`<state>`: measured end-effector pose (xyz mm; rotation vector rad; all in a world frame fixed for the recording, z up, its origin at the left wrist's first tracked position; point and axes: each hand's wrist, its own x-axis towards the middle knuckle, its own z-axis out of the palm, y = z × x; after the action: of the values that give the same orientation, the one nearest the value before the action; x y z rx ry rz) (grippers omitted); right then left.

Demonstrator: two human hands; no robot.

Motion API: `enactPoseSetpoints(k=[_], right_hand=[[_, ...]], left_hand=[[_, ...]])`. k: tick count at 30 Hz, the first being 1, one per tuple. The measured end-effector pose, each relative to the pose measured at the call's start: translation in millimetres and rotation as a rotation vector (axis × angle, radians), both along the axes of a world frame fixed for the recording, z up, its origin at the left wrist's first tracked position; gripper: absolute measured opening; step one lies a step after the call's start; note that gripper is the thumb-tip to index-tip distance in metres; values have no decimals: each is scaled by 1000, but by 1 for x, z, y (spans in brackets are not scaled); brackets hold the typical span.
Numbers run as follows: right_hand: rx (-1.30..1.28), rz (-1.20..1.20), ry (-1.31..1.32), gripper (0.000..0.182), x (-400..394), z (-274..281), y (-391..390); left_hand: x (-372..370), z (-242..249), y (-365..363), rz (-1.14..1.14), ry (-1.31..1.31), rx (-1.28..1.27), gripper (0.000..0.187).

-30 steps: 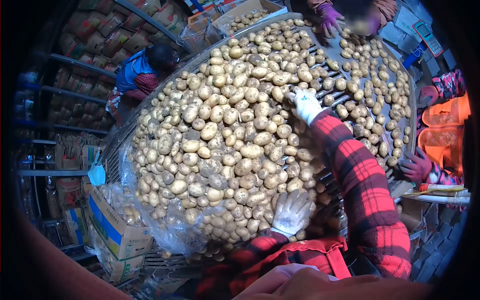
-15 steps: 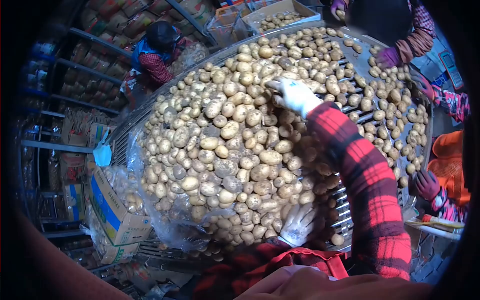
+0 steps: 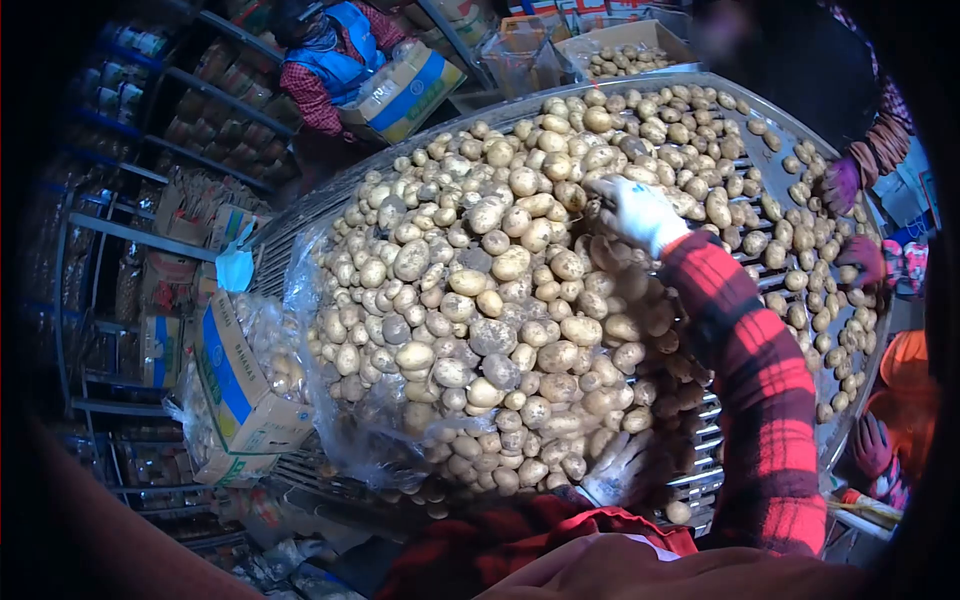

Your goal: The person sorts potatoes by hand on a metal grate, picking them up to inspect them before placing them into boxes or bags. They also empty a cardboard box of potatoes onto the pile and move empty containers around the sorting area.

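The potatoes point(image 3: 500, 300) are pale yellow-tan, a few dulled grey-brown with dirt. Both the right hand point(image 3: 640, 212) and the left hand point(image 3: 622, 468) wear white gloves, and the sleeves point(image 3: 750, 380) behind them are red-and-black plaid. Near left, a cardboard box point(image 3: 235, 385) is tan with a blue stripe. Far left, a person's vest point(image 3: 345, 45) is blue over red checked cloth. At the right, a co-worker's glove point(image 3: 838, 185) is purple.
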<state>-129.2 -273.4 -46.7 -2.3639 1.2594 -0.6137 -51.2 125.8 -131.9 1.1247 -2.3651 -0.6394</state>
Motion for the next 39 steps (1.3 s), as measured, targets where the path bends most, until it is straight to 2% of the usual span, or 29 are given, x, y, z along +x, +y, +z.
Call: enactPoseSetpoints(k=[1, 2, 3, 5, 6, 8, 9, 10, 13, 14, 16, 17, 18, 20, 22, 23, 24, 25, 26, 27, 28, 30, 31, 33, 34, 35, 36, 38, 39], right_hand=[[103, 4, 112, 48, 22, 13, -7], [205, 9, 222, 50, 41, 26, -13], [176, -29, 234, 52, 56, 14, -18], [221, -75, 227, 55, 79, -1, -30], [251, -52, 320, 55, 81, -1, -37], [189, -65, 245, 52, 71, 2, -29], [283, -46, 220, 51, 61, 6, -26], [353, -64, 129, 53, 49, 7, -22], [802, 143, -604, 65, 4, 11, -1], [1054, 238, -1085, 72, -3, 13, 22], [1250, 442, -1321, 73, -38, 32, 69], [998, 320, -1225, 67, -44, 33, 95], [1076, 270, -1328, 66, -46, 31, 116], [1212, 159, -1548, 64, -51, 27, 159], [1349, 222, -1746, 67, -55, 5, 197], [1349, 404, -1628, 68, -59, 0, 225], [1331, 177, -1539, 70, -54, 11, 255], [1274, 85, -1497, 71, -44, 19, 284], [1279, 101, -1590, 72, -42, 20, 310], [1283, 121, -1683, 72, -40, 21, 336], [1300, 34, -1812, 72, -38, 21, 352], [1294, -45, -1956, 73, -47, 3, 380], [975, 32, -1751, 76, -56, -11, 395], [308, -49, -1309, 81, -75, -40, 426], [389, -114, -1395, 82, -84, -16, 432], [384, -272, -1089, 84, -101, 5, 430], [399, -326, -1295, 86, -99, -1, 434], [359, -283, -1158, 80, -118, 7, 436], [309, -256, -1158, 80, -121, -5, 440]], left_hand=[[4, 19, -12, -108, -117, 136, 46], [5, 22, -10, -88, -121, 57, 47], [5, 23, -7, -66, -119, -11, 47], [7, 25, -5, -46, -125, -40, 48], [7, 23, -2, -34, -134, -38, 49], [5, 14, 2, -36, -144, -37, 50], [6, 9, 3, -41, -149, -33, 51], [7, 1, 5, -46, -160, -31, 51], [7, -44, 19, -58, -219, 13, 53], [3, -42, 16, -51, -233, 31, 54], [14, -19, 5, -69, -248, -105, 50], [11, -2, -7, -35, -150, -94, 48], [8, 17, -14, 0, -56, -70, 46], [17, 63, -38, 201, 193, 63, 50], [25, 73, -59, 506, 576, 69, 58], [27, 75, -75, 589, 699, 78, 64], [34, 78, -88, 608, 680, 82, 61], [37, 73, -93, 549, 631, 111, 56], [36, 59, -94, 493, 582, 131, 53], [36, 27, -91, 528, 964, 470, 46], [37, 3, -87, 555, 1324, 823, 41], [14, -1, -68, 506, 1135, 602, 37], [3, -3, -58, 494, 1045, 488, 37], [-4, 4, -38, 450, 907, 517, 39], [-9, 10, -29, 424, 837, 533, 42], [-15, 20, -28, 387, 772, 540, 45], [-20, 29, -28, 345, 706, 545, 50], [-19, 61, -22, 160, 478, 292, 61], [-24, 72, -17, 68, 385, 112, 61]])
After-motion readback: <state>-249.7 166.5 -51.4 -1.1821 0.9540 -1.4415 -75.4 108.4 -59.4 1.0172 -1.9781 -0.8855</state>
